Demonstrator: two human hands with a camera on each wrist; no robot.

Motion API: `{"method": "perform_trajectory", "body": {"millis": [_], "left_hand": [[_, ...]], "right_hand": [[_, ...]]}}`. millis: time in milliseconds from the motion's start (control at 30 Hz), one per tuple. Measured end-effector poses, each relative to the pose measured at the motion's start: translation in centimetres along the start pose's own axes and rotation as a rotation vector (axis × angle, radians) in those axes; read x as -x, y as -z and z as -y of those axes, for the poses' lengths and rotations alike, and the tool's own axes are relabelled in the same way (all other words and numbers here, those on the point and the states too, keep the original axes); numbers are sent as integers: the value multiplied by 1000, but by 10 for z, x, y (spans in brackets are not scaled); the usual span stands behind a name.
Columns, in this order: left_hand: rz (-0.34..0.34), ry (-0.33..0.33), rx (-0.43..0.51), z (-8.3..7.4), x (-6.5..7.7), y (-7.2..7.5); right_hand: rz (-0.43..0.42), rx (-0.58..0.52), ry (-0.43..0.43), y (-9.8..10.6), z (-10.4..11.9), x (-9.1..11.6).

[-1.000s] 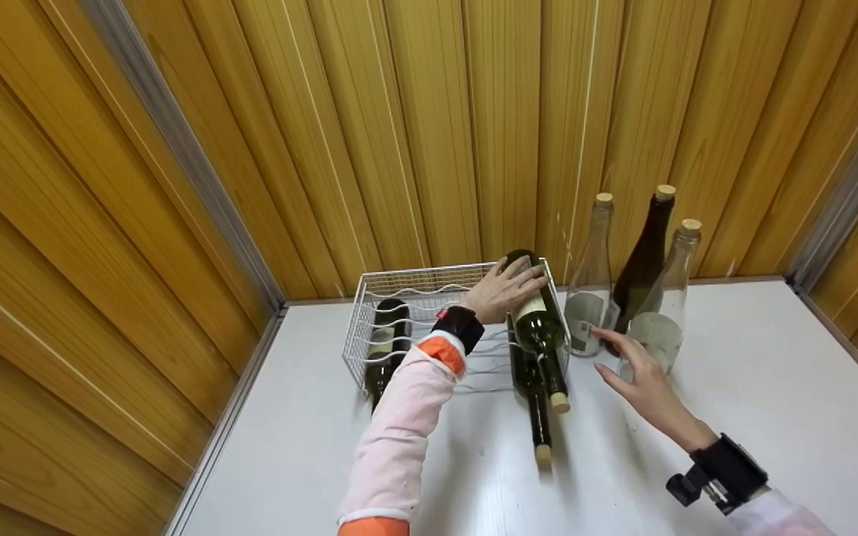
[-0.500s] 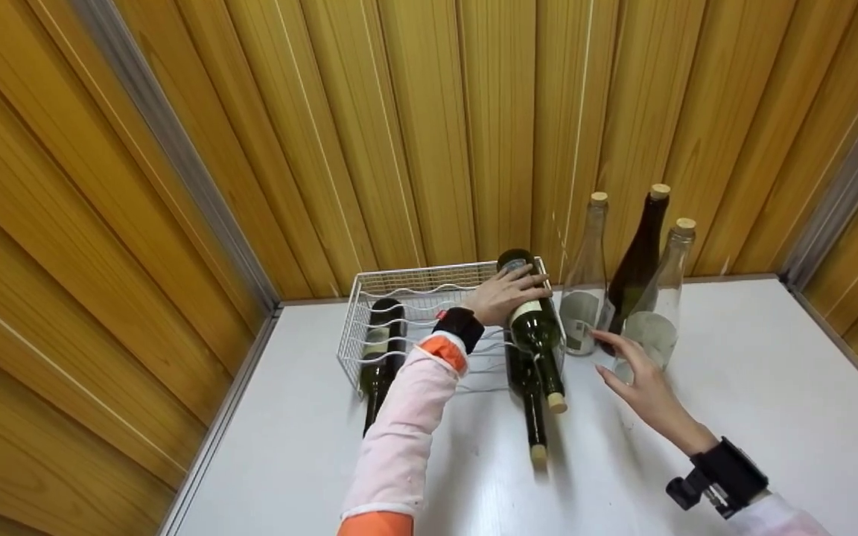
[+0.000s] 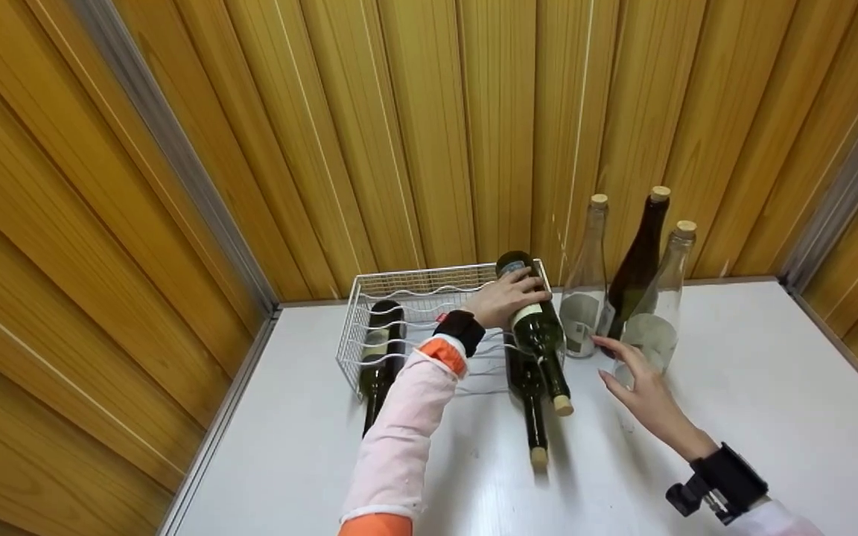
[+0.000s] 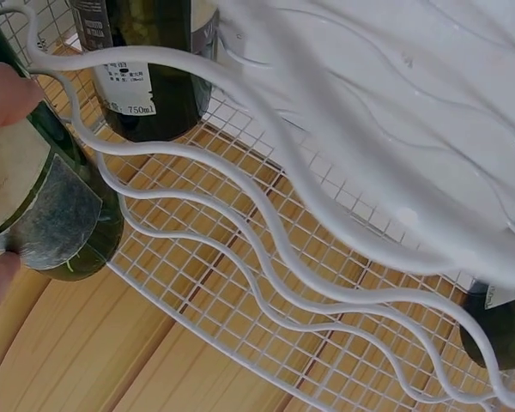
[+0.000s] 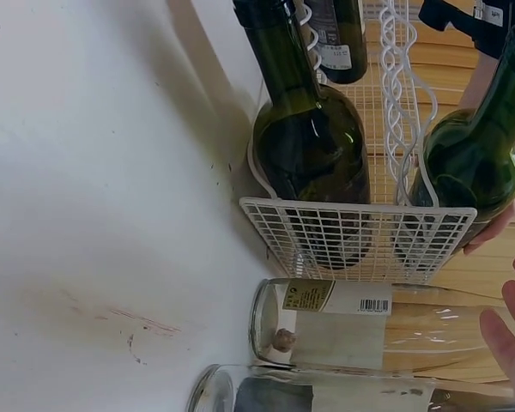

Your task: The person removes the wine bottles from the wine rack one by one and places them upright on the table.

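In the head view my left hand grips the body of a corked green wine bottle on the upper right of a white wire wine rack. This bottle lies tilted, neck toward me. The left wrist view shows a finger and the thumb on either side of its label. Below it a second dark green bottle lies in the rack, its cork end sticking out. My right hand hovers with thumb and fingers apart, in front of the clear bottles, holding nothing.
Right of the rack stand two clear corked bottles and a dark brown one. Another dark bottle lies at the rack's left end, partly behind my left sleeve. A wood-panelled wall rises behind the white table.
The fingers of my left hand have drawn closer together round the upper bottle. Its corked neck has swung slightly to the right. My right hand has hardly moved.
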State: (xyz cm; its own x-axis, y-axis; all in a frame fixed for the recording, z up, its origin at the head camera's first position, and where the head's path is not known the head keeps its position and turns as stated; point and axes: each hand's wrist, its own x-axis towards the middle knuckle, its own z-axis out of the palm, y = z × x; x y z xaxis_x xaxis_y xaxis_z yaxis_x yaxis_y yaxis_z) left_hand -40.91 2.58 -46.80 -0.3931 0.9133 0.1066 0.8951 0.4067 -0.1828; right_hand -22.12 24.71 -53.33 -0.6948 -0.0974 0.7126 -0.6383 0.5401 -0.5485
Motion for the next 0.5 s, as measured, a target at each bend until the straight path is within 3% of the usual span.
{"method": "perform_trajectory", "body": {"millis": [267, 500], "left_hand": [[-32, -24, -46, -5, 6, 2], [-101, -19, -65, -7, 9, 9]], "right_hand": [[-23, -16, -45, 1, -4, 2], [-30, -21, -67, 3, -6, 1]]}}
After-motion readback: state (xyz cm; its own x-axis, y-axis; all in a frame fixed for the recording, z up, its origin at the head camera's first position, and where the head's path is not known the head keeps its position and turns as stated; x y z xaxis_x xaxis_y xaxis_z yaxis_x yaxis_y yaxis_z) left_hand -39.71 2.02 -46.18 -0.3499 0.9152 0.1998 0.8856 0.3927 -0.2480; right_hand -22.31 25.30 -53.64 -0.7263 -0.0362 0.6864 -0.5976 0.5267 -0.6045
